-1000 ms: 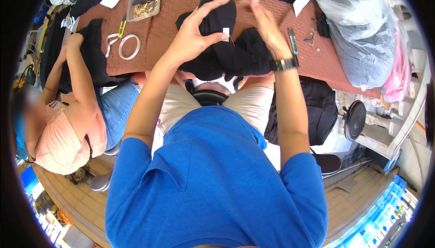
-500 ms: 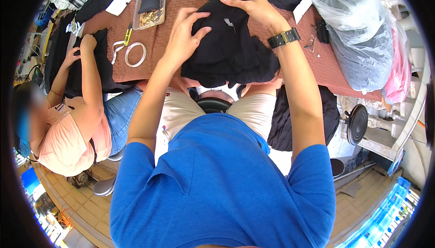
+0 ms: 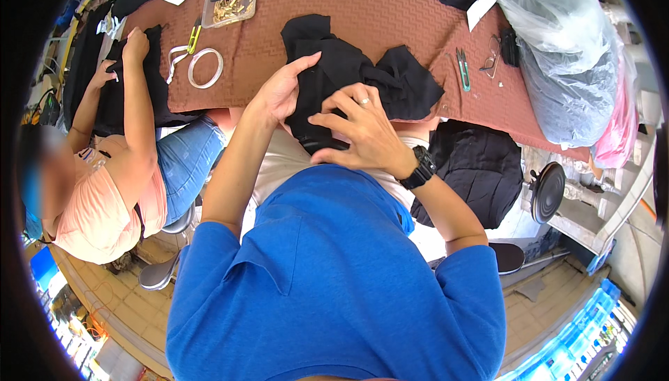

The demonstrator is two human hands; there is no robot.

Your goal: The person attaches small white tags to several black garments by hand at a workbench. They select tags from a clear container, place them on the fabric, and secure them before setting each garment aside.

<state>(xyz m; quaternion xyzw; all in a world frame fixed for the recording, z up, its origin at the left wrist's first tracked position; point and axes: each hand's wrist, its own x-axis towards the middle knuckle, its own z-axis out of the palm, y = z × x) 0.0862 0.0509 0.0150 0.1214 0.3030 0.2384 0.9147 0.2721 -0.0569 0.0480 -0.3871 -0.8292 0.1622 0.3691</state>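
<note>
A black cloth garment (image 3: 327,67) lies bunched over the near table edge, its lower part hanging onto my lap. My left hand (image 3: 282,95) is at its left side, thumb stretched along the top of the cloth and fingers tucked out of sight beneath it. Over the lower part, my right hand (image 3: 355,127) has its fingers spread and slightly bent, touching the fabric. It wears a ring, and a black watch (image 3: 419,168) is on that wrist. Green-handled thread snips (image 3: 463,70) lie to the right of the garment.
A brown cloth (image 3: 279,5) covers the table. A clear box (image 3: 230,8) of small gold parts, a yellow cutter (image 3: 194,36) and a white tape roll (image 3: 205,68) lie left. Glasses (image 3: 493,60) and a stuffed plastic bag (image 3: 557,53) stand right. A co-worker (image 3: 115,193) handles black cloth at far left.
The garment has come nearer to me and been turned or bunched; its pale patch no longer shows. My right hand has moved down from the far edge, and the left hand slightly nearer.
</note>
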